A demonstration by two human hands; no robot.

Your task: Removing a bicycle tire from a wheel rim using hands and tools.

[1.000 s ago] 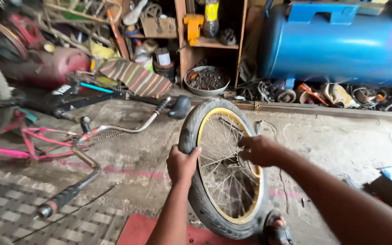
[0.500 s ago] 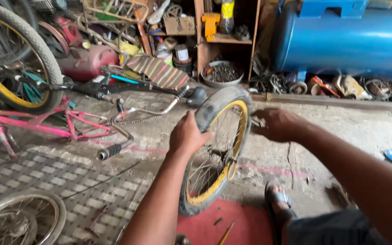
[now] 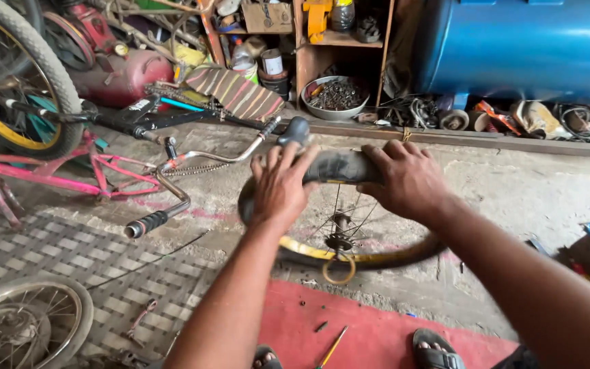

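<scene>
tyre (image 3: 336,166): matt black rubber | rim (image 3: 349,256): glossy yellow metal | floor (image 3: 513,184): rough concrete

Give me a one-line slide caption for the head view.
Both hands, left hand and right hand, grip a bicycle wheel's tyre.

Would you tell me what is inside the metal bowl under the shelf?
The bowl holds a dark heap of small metal parts, too small to identify. Its bottom is covered by them.
</scene>
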